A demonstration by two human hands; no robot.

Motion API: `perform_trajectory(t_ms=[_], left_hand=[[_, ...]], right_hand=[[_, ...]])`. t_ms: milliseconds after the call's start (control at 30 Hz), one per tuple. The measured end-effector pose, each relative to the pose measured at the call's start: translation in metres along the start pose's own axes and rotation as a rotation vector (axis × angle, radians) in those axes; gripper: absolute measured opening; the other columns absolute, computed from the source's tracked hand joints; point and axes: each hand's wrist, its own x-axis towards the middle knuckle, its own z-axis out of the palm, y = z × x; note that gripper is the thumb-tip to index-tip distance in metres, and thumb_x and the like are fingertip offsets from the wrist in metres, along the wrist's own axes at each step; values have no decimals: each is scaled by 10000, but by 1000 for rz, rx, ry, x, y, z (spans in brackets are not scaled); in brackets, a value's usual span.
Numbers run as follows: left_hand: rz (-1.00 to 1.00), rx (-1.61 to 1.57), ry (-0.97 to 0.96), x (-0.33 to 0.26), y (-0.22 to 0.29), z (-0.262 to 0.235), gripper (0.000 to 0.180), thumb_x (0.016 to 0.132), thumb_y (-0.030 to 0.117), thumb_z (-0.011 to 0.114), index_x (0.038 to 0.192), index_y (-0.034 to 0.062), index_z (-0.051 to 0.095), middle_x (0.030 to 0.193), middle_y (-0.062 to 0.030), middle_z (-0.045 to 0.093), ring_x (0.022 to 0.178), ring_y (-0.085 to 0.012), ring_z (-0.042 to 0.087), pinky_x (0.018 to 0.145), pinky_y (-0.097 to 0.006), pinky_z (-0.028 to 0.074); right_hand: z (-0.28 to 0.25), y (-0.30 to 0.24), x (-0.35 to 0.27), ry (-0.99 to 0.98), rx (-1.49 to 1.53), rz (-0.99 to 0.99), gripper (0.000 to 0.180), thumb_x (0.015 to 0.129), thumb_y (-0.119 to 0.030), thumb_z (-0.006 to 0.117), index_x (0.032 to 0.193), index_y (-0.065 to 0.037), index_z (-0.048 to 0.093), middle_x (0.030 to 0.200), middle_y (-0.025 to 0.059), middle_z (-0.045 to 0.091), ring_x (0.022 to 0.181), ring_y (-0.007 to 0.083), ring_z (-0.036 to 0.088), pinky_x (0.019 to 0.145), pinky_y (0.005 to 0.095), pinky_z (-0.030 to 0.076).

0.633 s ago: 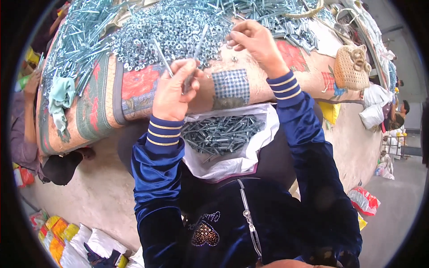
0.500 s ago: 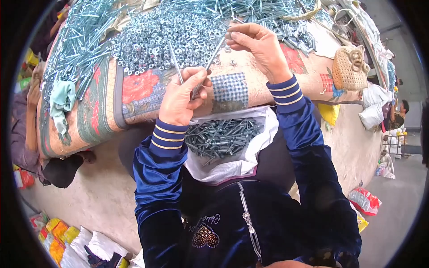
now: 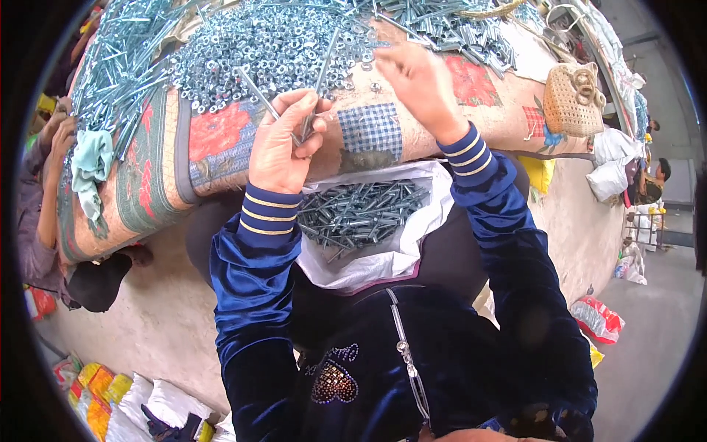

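Note:
My left hand [image 3: 283, 144] is closed around slim metal bolts. One bolt [image 3: 258, 92] slants up to the left out of the grip, and another bolt [image 3: 326, 62] points up past the fingertips. Over the edge of the hardware pile, my right hand [image 3: 420, 88] is smeared by motion, so its fingers cannot be read. Just beyond it a long bolt [image 3: 398, 26] lies by the loose nuts [image 3: 228, 59]; whether the fingers touch it I cannot tell. A white sack [image 3: 431, 243], open at the top, sits on my lap with dark metal bolts [image 3: 361, 214] inside.
A patterned, patched cloth [image 3: 221, 140] covers the work surface. Long rods [image 3: 125, 66] pile at left, short metal sleeves [image 3: 475, 40] at right. A teal rag [image 3: 92, 166] and a woven basket [image 3: 571, 99] lie near the edge. Another person's hand [image 3: 62, 136] is at far left.
My right hand has come away from the upright bolt near the left hand and moved slightly down. The left hand has shifted a little left, still gripping its bolts. The view has shifted slightly.

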Motion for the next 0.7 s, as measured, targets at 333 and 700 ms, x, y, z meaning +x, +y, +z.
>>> perform_trajectory(t_ms=[333,700], left_hand=[[-105,112,-32,-2,-4,-1,116,831,39,625,931,23,570,808,-108,628,586,-113,574,371,-152,323],[-166,230,-62,-5,-7,6,86,831,51,624,904,37,581,822,-87,622,613,-97,565,361,-142,287]], right_hand=[[-9,15,0,-239,719,474,206,819,-135,678,945,25,646,859,66,670,766,109,641,653,234,516],[-35,10,14,-325,942,433,211,779,-52,704,961,13,620,871,54,634,803,123,619,762,252,514]])
